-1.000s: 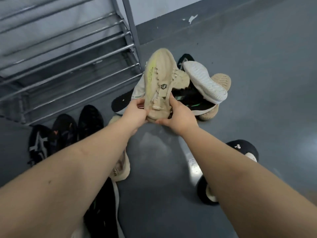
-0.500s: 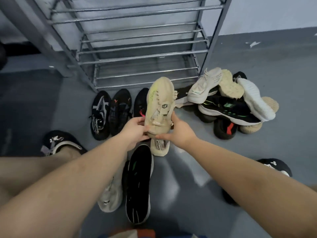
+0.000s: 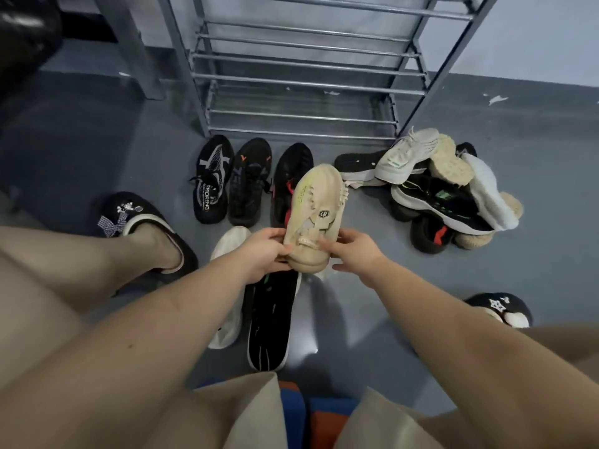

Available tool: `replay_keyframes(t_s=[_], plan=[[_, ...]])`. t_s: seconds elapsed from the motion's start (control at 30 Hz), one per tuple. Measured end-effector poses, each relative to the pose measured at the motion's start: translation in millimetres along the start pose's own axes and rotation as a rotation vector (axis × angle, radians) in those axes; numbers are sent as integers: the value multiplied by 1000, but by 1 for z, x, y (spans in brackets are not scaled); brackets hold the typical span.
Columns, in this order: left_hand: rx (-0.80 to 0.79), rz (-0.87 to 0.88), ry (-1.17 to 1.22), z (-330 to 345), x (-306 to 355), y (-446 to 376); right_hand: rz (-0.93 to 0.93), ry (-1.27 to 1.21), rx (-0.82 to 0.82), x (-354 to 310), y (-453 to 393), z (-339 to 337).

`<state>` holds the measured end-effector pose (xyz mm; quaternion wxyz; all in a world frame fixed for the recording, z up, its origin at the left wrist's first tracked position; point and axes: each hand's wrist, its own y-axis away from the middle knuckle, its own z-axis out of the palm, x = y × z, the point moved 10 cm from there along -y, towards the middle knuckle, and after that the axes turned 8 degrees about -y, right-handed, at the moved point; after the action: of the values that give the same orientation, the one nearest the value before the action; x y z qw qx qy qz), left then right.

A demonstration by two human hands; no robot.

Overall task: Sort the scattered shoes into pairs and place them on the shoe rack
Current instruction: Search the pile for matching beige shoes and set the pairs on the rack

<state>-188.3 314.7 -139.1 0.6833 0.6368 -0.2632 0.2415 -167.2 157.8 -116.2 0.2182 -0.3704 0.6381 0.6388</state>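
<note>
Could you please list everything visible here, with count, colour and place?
beige shoe: one, beige, held above the floor at centre.
black shoes: three, black, in a row before the rack.
shoe pile: several, mixed white, black and beige, right of the rack.
black sole: one, black, on the floor under the hands.
white shoe: one, white, beside the black sole.
shoe rack: one, grey metal, at top.
slippers: two, black, on the person's feet.
left hand: holds the beige shoe's heel.
right hand: pinches the beige shoe.
</note>
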Motion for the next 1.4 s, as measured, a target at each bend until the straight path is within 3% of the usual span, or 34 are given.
replay_keyframes(t_s=[0.37, 0.87, 1.27, 1.4], plan=[[-57, 24, -73, 7, -13, 8, 38, -176, 45, 27, 13, 1], [-121, 75, -474, 78, -29, -24, 146, -242, 174, 73, 14, -57], [-93, -5, -435, 115, -23, -77, 112, -127, 307, 72, -25, -106], [-87, -35, -425, 115, -18, -93, 68, -45, 261, 55, -35, -115]])
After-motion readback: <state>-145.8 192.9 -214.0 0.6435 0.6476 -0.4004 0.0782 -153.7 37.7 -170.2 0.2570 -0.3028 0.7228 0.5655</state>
